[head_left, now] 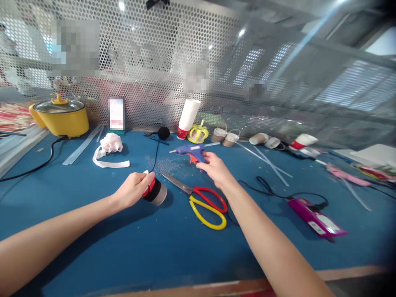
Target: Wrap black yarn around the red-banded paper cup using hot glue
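Writing: none can be read; the small card (116, 114) standing beyond the left hand is blurred out.
Left hand (133, 189): fingers closed around a paper cup (154, 191), clamped on its rim end.
Paper cup: lies on its side on the blue table (123, 247), long axis running from the left hand toward the right, the grey-looking base pointing at the scissors; red band near the rim, dark middle, though the wrapping is hard to make out.
Right hand (216, 169): fingers loosely curled, touching the handle of the glue gun (192, 152); whether it grips fully I cannot tell.
Glue gun: blue body, orange trigger, nozzle pointing left, a clear stick jutting out to the right, just beyond the right hand.
Scissors (201, 198): between the two hands, blades pointing up-left toward the cup, one red loop, one yellow.
Beyond the left hand: white ribbon (108, 152), yellow pot (60, 115).
Right of the right hand: magenta box (315, 218) with a black cord.
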Demonstrator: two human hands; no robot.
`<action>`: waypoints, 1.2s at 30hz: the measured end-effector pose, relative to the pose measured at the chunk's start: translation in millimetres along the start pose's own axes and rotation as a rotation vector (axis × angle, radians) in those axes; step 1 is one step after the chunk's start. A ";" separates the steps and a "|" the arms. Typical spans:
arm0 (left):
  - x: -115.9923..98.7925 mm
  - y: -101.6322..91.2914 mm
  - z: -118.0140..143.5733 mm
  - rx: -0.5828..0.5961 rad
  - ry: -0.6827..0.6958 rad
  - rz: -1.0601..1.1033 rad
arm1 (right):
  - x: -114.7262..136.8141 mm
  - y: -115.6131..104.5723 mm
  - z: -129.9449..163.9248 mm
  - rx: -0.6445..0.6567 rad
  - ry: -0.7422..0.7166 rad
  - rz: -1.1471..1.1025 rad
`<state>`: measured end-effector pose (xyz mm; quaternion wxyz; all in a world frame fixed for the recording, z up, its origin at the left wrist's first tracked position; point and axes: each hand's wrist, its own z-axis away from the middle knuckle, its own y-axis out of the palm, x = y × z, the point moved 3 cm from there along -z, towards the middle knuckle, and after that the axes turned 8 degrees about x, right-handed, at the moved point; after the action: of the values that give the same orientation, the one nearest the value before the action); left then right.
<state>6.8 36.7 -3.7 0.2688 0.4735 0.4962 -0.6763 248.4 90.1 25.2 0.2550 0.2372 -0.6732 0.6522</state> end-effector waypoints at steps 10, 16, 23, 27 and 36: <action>0.7 -0.6 -0.3 0.011 -0.026 0.045 | 41.4 3.1 76.6 0.416 -0.164 -0.384; 5.6 -0.6 -3.5 0.005 -0.024 0.056 | 52.8 15.3 98.3 0.427 -0.172 -0.189; 9.4 -0.8 -5.8 -0.017 -0.033 0.048 | 56.6 18.3 102.1 0.350 -0.312 0.001; 10.6 -1.0 -6.1 -0.032 -0.045 0.056 | 57.0 19.7 106.6 0.329 -0.360 0.087; 10.5 -0.8 -6.0 -0.036 -0.052 0.044 | 55.8 21.5 109.0 0.267 -0.450 0.244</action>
<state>4.1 43.7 -13.3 0.3047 0.4616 0.4904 -0.6735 188.5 -17.3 43.3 -0.0147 0.3249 -0.6445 0.6919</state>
